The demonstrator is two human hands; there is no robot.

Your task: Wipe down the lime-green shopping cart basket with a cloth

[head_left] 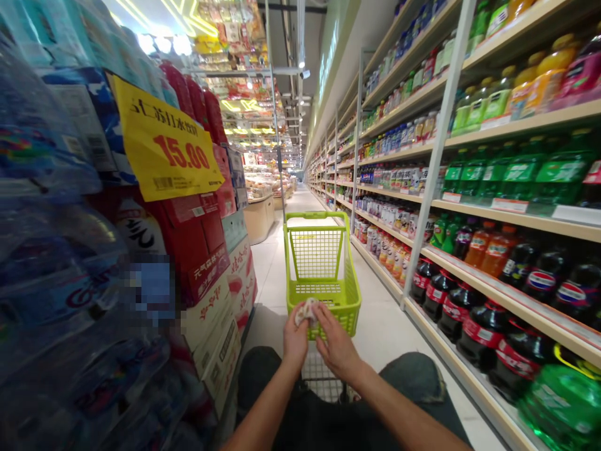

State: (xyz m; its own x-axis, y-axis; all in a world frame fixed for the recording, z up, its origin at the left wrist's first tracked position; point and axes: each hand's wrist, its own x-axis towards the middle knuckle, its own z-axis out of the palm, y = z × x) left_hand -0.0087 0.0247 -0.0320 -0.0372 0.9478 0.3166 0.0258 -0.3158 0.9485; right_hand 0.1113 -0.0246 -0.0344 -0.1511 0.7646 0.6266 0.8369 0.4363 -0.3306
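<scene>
A lime green shopping cart [323,263] stands in the aisle right in front of me. Both my hands meet at its near rim. My left hand [295,338] is closed around a small crumpled white and pink thing [307,309], perhaps a wrapper or tissue. My right hand [335,344] touches the same thing from the right, its fingers pinching at it. My knees in dark trousers [413,382] show below the forearms.
Stacked drink cases and shrink-wrapped water packs [56,263] with a yellow 15.00 price sign [164,150] crowd the left. Shelves of soda bottles [507,275] line the right. The pale tiled aisle floor [300,207] runs ahead past the cart.
</scene>
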